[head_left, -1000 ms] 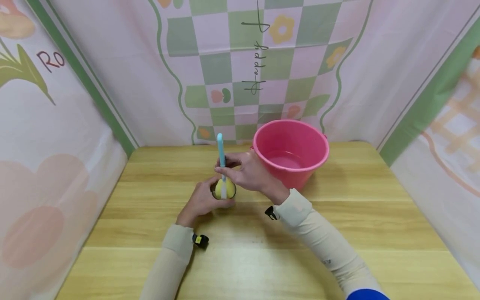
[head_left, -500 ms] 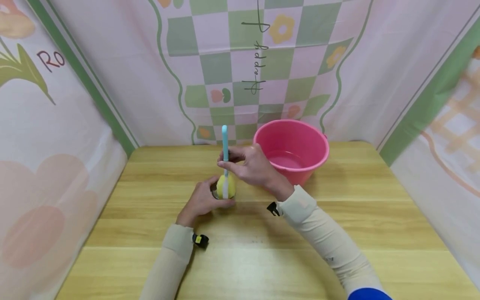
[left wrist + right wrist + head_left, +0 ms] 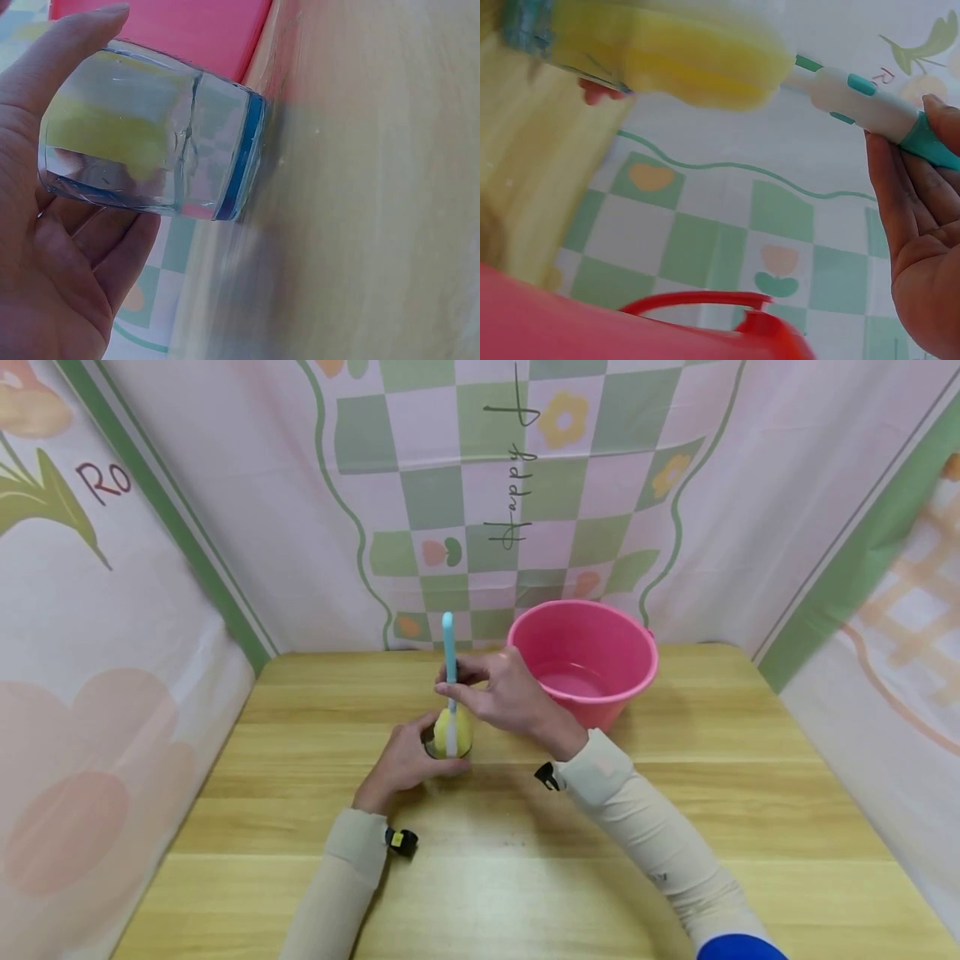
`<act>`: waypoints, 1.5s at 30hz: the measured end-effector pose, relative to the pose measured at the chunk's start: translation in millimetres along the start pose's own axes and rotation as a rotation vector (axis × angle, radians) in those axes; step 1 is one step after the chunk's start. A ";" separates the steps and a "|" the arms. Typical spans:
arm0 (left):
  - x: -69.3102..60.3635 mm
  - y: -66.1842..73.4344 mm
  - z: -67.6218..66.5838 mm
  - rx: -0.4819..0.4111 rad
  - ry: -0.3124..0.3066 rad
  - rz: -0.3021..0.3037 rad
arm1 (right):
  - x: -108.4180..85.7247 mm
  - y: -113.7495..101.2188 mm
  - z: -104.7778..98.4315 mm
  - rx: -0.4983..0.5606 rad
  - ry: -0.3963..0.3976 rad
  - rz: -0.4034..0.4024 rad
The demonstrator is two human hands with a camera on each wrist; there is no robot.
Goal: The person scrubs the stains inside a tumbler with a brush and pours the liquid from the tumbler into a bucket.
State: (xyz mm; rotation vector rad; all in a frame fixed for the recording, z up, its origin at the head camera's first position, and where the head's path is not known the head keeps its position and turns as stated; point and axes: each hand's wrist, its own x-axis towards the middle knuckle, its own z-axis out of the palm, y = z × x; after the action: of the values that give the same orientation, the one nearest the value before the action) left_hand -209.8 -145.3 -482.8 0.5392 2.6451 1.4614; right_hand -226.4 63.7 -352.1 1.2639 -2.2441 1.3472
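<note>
My left hand (image 3: 405, 758) grips a clear drinking glass (image 3: 214, 142) round its side, thumb on one side and fingers on the other. The glass stands on the wooden table, with a blue band at its base in the left wrist view. A sponge bottle brush (image 3: 450, 647) goes down into it from above. Its yellow sponge head (image 3: 705, 64) is partly inside the glass and bulges at the mouth. My right hand (image 3: 510, 695) pinches the white and turquoise handle (image 3: 870, 101) between thumb and fingers, just above the glass.
A pink bucket (image 3: 588, 639) stands at the back right, close behind my right hand; its red handle (image 3: 697, 300) shows in the right wrist view. Patterned cloth walls (image 3: 420, 502) enclose the back and sides of the wooden table (image 3: 495, 877).
My right hand has drawn the brush upward and slightly right, so more sponge showed above the rim; it has since sunk a little. My left hand and the glass stay in place.
</note>
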 end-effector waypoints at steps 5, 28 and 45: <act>-0.7 0.9 -0.8 -0.009 0.001 -0.001 | 6.6 -5.1 -7.5 0.004 0.032 -0.032; 0.1 -2.3 -0.1 -0.018 -0.001 0.018 | 10.3 -4.0 -6.0 -0.018 0.042 -0.049; -0.1 2.3 -1.1 0.009 -0.001 0.000 | 0.9 12.8 14.7 -0.034 -0.011 0.000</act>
State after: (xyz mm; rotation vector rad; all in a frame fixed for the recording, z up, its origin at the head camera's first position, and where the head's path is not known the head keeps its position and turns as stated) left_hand -209.4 -145.1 -480.2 0.5403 2.6519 1.4500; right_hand -233.6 53.9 -367.3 1.2631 -2.2641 1.2999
